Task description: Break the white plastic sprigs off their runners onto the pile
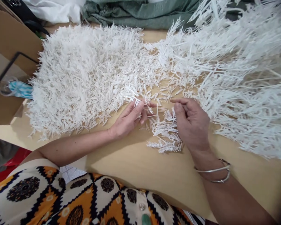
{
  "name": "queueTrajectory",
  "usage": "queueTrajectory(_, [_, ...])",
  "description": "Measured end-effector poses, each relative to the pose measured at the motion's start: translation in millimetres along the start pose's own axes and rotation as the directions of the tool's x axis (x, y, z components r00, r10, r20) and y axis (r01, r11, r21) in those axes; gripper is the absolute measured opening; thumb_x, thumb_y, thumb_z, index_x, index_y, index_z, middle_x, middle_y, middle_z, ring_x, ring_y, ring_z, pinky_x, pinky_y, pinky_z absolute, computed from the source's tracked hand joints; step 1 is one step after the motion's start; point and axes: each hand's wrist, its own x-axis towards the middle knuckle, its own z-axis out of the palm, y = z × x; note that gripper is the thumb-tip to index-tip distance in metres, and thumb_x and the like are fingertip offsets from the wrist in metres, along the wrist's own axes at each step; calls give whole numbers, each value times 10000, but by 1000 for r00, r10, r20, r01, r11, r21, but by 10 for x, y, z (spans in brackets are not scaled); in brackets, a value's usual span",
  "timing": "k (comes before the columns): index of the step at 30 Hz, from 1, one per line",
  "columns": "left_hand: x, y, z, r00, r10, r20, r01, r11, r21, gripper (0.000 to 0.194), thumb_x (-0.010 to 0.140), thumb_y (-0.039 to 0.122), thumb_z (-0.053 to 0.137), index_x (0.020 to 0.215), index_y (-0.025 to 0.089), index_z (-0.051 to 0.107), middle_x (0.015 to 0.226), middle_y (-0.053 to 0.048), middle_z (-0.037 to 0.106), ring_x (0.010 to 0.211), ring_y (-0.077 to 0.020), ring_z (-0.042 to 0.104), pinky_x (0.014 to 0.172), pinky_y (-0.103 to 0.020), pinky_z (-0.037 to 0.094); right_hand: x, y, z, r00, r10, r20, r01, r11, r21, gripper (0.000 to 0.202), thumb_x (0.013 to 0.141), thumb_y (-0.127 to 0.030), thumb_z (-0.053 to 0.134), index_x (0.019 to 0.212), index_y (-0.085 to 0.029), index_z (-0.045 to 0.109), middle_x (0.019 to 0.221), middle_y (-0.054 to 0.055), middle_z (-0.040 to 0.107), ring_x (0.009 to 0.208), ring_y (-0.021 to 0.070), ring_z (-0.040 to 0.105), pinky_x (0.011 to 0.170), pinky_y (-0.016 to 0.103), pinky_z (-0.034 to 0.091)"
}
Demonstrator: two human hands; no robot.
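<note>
My left hand [133, 117] is closed on a small white feathery sprig [136, 100], held between the thumb and fingers. A little to the right, my right hand [192, 123] is curled with its index finger reaching left and the thumb close beneath it. Whatever it may hold is too small to make out. Between and below the hands lies a small cluster of white sprigs [165, 134], partly hidden by the right hand. To the left spreads a thick heap of short white sprigs [84, 72]. Longer white branched stems [248, 81] lie in a pile on the right.
Everything rests on a pale wooden table [140, 168]. A cardboard box [11, 56] stands at the left edge, with a blue-and-white patterned item [20, 89] beside it. Dark green cloth [140, 14] and white cloth [58, 11] lie along the back.
</note>
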Motion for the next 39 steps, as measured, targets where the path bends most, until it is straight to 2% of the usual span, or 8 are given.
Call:
queueTrajectory(6, [36, 9, -20, 999, -33, -12, 33, 999, -35, 335, 1039, 531, 579, 1097, 222, 695, 1270, -42, 702, 695, -52, 516, 1098, -428, 566, 5, 4, 18, 1000, 5, -19, -4, 999, 50, 239, 1055, -430, 571, 1146, -283, 736, 826, 16, 659, 669, 164, 554, 617, 340, 462])
queueTrajectory(11, [35, -52, -68, 999, -25, -27, 22, 995, -102, 362, 996, 577, 621, 1135, 251, 694, 1195, -46, 697, 850, -133, 653, 1048, -443, 583, 4, 27, 46, 999, 47, -10, -46, 994, 98, 183, 1015, -401, 635, 1138, -291, 715, 772, -1, 647, 629, 166, 555, 594, 344, 464])
queueTrajectory(19, [17, 78, -28, 1000, 21, 9, -20, 999, -35, 310, 966, 382, 711, 1237, 249, 640, 1301, -43, 689, 970, -148, 733, 1033, -374, 569, 5, -8, 11, 995, 98, 11, -98, 975, 202, 181, 975, -357, 674, 1118, -260, 729, 919, 22, 710, 720, 156, 605, 680, 343, 517])
queueTrajectory(23, [-7, 192, 14, 999, 54, -5, -53, 998, 39, 267, 965, 438, 723, 1094, 221, 638, 1164, -32, 682, 962, -130, 716, 1006, -325, 577, 0, -71, -60, 1000, 28, -4, -27, 984, 176, 183, 956, -347, 700, 1105, -249, 740, 1047, 47, 738, 909, 197, 672, 875, 416, 550])
queueTrajectory(26, [-75, 306, 35, 997, 51, -62, -46, 995, 89, 257, 949, 415, 744, 1014, 203, 615, 1065, -5, 630, 947, -108, 686, 1000, -300, 568, -9, -292, -133, 996, -89, -26, 91, 994, 66, 185, 978, -354, 688, 1123, -254, 743, 1107, 59, 731, 1041, 227, 679, 1001, 466, 520])
queueTrajectory(31, [-207, 394, 27, 973, 161, -167, -135, 978, 157, 245, 929, 376, 746, 929, 182, 597, 904, 27, 595, 851, -80, 604, 896, -269, 525, 6, -711, -96, 938, -261, 227, 263, 965, 24, 195, 1000, -399, 652, 1102, -252, 731, 1115, 62, 731, 1074, 226, 682, 1000, 447, 528])
queueTrajectory(35, [-317, 308, 26, 933, 197, -301, -160, 977, 144, 268, 898, 370, 767, 871, 166, 596, 863, 28, 601, 831, -83, 584, 872, -277, 499, 90, -721, 148, 912, -176, 371, 140, 983, 122, 244, 938, -473, 716, 1029, -247, 721, 1040, 50, 752, 996, 230, 694, 948, 455, 533])
queueTrajectory(39, [-415, 215, -29, 928, 151, -341, -125, 988, 96, 318, 867, 416, 813, 1000, 165, 672, 964, -13, 677, 864, -99, 617, 880, -287, 508, 194, -533, 377, 894, -125, 430, 41, 979, 199, 200, 909, -417, 748, 940, -230, 684, 898, 15, 740, 871, 194, 672, 889, 418, 528])
